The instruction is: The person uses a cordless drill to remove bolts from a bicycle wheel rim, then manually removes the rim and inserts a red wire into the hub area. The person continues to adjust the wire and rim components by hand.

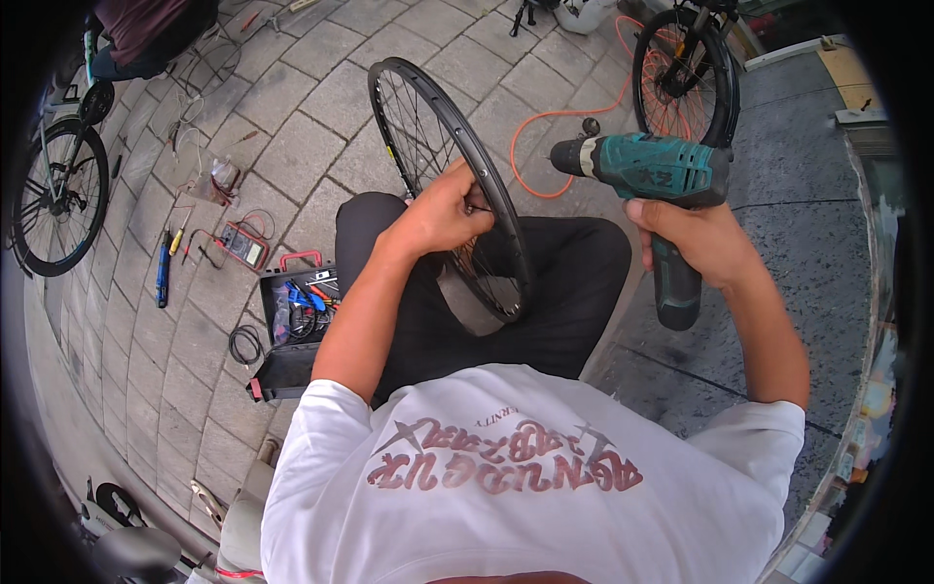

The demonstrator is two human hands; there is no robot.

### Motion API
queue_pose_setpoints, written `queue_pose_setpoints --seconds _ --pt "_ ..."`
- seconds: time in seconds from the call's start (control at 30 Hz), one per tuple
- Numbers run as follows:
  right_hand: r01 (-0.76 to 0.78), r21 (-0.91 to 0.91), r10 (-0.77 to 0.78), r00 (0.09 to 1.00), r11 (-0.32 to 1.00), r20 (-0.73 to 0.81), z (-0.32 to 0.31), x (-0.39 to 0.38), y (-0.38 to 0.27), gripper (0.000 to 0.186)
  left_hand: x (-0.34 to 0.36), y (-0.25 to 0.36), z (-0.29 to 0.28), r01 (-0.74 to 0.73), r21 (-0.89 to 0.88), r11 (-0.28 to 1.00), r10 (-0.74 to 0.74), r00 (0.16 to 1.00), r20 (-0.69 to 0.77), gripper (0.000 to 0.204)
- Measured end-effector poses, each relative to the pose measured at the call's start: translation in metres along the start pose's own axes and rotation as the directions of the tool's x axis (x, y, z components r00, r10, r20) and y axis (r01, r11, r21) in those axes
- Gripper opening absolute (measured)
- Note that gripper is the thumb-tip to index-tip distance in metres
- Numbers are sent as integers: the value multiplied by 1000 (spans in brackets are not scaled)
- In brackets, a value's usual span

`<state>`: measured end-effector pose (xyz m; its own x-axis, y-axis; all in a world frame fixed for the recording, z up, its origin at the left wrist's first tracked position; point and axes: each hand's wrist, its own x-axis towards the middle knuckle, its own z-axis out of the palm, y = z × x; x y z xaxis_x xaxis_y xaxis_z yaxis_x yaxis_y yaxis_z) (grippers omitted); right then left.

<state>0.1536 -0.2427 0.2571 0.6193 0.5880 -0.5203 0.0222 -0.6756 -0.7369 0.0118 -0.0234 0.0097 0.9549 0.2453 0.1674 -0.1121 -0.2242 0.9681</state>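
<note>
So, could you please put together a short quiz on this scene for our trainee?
1. Multiple choice: what does the right hand hold?
a) a hammer
b) a cordless drill
c) a paintbrush

2. True or false: the left hand is touching the spoked wheel.

3. Fill in the blank: the open tool case lies on the paving to the person's ____ of their legs.

Key: 1: b, a cordless drill. 2: true. 3: left.
</note>
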Motion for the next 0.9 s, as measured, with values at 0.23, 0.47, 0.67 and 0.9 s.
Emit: queue_pose_setpoints --seconds 0.23,0.47,0.67,0.9 --pt "-36 71 50 977 997 -206 -39 30 95 20 -17 -8 -9 81 8 997 -80 991 -111 63" --pt "-301 -119 265 932 946 -247 -55 110 274 26 -21 -8 -23 -22 228 973 75 972 -224 53" --pt "-539 -186 538 841 822 -62 -12 196 494 60 -12 -12 -17 -107 283 953 180 952 -246 53" --pt "-666 -240 668 739 707 -85 35 197 541 56 -9 -2 -25 46 268 962 41 950 -310 48"
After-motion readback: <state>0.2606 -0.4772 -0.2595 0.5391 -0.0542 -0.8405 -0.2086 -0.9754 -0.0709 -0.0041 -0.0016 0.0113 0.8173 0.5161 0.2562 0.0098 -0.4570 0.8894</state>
